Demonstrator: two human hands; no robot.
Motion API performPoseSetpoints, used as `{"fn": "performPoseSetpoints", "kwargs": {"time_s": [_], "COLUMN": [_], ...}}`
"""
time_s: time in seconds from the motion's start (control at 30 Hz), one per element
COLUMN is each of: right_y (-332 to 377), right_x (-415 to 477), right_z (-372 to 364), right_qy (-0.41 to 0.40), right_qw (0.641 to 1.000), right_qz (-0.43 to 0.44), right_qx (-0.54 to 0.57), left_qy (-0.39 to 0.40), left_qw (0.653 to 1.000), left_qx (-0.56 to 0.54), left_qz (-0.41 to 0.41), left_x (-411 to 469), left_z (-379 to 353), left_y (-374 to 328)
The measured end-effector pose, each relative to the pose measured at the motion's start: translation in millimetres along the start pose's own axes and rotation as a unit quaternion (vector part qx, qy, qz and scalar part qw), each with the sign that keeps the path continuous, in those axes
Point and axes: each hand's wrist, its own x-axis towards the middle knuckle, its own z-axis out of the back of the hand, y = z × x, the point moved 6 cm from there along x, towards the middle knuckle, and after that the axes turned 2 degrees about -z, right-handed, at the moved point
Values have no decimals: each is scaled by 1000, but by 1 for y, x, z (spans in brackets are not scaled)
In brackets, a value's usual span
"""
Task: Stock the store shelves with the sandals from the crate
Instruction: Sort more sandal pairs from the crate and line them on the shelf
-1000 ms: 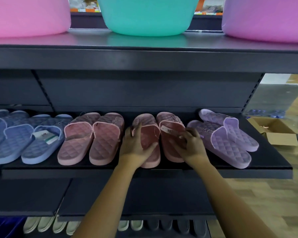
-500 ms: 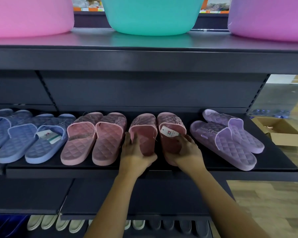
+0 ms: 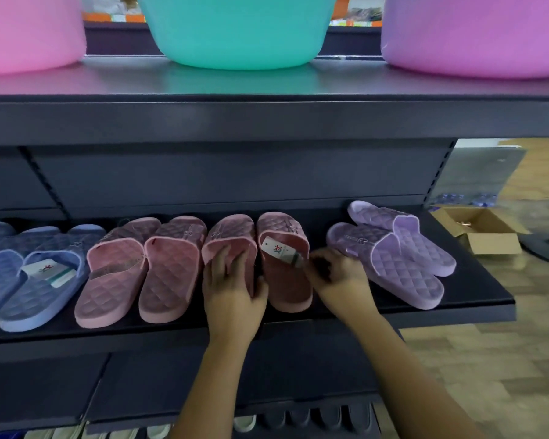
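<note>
Quilted slide sandals lie in a row on the dark middle shelf (image 3: pixel 476 304). My left hand (image 3: pixel 232 289) rests on the heel of a pink sandal (image 3: pixel 230 236), fingers wrapped over it. Beside it, my right hand (image 3: pixel 338 277) grips the right edge of its partner, a pink sandal (image 3: pixel 284 277) with a white paper tag in the strap. Another pink pair (image 3: pixel 143 270) lies to the left, blue sandals (image 3: pixel 38 286) further left, and a lilac pair (image 3: pixel 393 258) to the right. The crate is out of view.
Pink (image 3: pixel 29 33), teal (image 3: pixel 235 30) and purple (image 3: pixel 479 33) plastic basins stand on the upper shelf. Below, a lower shelf holds white and dark sandals (image 3: pixel 298 419). An open cardboard box (image 3: pixel 485 229) sits on the wooden floor at right.
Both hands slid the middle pink pair further back and straighter on the shelf, and my right hand shifted from the sandal's strap to its right edge. The view moved slightly closer.
</note>
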Motion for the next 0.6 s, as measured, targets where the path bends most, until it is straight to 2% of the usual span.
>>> {"fn": "performPoseSetpoints", "kwargs": {"time_s": [0.17,0.27,0.37,0.47,0.6], "right_y": [-33,-61,-104,-136,-163], "right_x": [18,24,26,28,35], "right_z": [69,105,134,149,155], "right_qy": [-96,-107,-123,-106,-62], "right_qw": [995,992,986,990,984], "right_qz": [10,23,26,-8,-60], "right_qx": [7,-58,-110,-88,-158], "left_qy": [0,-20,-7,22,52], "left_qw": [998,995,991,989,989], "left_qx": [-61,-100,-133,-147,-140], "left_qz": [-8,3,6,2,9], "left_x": [-3,-5,-12,-22,-27], "left_z": [-19,-35,-59,-87,-107], "left_y": [-50,-88,-126,-156,-174]}}
